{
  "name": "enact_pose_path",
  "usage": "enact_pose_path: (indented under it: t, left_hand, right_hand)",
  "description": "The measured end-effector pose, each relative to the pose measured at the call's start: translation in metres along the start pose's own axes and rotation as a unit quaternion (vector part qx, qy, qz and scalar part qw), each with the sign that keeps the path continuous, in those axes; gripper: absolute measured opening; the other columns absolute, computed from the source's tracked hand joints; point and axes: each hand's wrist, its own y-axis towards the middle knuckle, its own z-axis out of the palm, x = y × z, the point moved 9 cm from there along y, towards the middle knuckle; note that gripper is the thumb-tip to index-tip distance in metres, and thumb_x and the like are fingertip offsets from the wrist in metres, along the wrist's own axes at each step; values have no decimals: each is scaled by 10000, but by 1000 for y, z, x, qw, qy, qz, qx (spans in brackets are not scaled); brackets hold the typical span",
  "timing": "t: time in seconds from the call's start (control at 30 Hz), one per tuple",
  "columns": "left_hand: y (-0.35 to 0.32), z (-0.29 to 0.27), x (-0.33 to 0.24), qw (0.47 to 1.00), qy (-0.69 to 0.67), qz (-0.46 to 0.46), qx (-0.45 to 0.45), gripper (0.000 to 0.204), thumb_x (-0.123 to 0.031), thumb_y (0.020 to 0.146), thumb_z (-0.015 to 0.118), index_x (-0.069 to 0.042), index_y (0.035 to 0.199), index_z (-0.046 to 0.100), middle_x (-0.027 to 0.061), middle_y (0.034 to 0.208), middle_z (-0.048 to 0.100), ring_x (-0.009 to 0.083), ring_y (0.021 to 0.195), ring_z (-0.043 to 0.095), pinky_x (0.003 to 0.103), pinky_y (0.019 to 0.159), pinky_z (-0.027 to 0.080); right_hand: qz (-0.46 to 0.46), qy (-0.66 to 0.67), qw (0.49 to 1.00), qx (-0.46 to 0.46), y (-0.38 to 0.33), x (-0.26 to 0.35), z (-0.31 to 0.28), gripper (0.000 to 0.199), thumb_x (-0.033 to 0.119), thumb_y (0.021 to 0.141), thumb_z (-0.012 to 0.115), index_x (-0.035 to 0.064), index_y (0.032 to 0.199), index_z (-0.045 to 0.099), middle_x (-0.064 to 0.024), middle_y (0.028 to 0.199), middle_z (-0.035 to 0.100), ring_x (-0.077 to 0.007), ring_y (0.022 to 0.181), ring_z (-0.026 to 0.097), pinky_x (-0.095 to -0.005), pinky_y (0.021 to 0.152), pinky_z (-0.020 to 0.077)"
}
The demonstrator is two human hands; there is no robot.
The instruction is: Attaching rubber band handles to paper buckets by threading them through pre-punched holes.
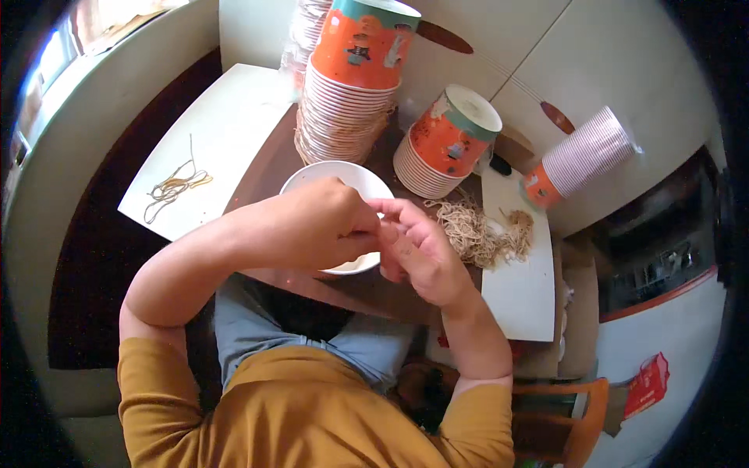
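My left hand [331, 218] is bent at the wrist, its fingers closed in a pinch above an open white paper bucket [335, 170]. Just to its right, my right hand [417, 248] has thumb and fingers drawn together, and the fingertips of both hands meet over the bucket's right rim. Whatever is between them is too small or hidden to make out. The bucket stands upright on the brown part of the table [261, 175], its inside mostly covered by my hands. A tangled heap of beige string [468, 230] lies to the right of my right hand.
Behind the bucket rises a tall stack of upturned orange and teal paper buckets [351, 78], string around its lower rims. A shorter stack [449, 140] stands right of it. Another stack [581, 156] leans by the wall. Loose cords [178, 187] lie on the left white tabletop. An orange chair [589, 421] is lower right.
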Motion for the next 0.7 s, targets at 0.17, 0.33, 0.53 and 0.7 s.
enact_pose_path:
  t: [0.17,0.33,0.53,0.7]
  left_hand:
    - [-13,-6,8,997,-43,-57,-6,141,-122,828,598,-14,804,686,172,667,628,308,608,622,388,597,495]
    - [-24,0,23,986,-106,-126,0,170,-121,837,592,23,801,676,185,645,623,284,569,624,368,569,499]
    - [-37,-9,40,977,-94,-181,-56,214,-101,787,696,-14,981,689,112,745,654,144,596,594,282,570,481]
    - [-45,-16,31,980,-67,-91,-161,324,-118,767,740,-70,1078,661,77,818,640,135,644,588,281,580,487]
  right_hand:
    - [-45,-99,992,-66,0,-6,0,264,127,932,581,-16,1154,563,-24,904,620,-59,789,573,-213,709,484]
    - [-144,-283,937,-149,-8,9,-6,127,59,846,674,21,967,668,-35,815,638,-62,700,571,-235,595,466]
    - [-172,-292,926,-168,-3,17,-9,70,30,825,677,19,893,660,-26,792,606,-47,649,532,-204,553,421]
    - [-147,-198,951,-187,-2,-1,-18,44,49,845,660,23,881,660,-6,817,605,-21,658,513,-172,573,413]
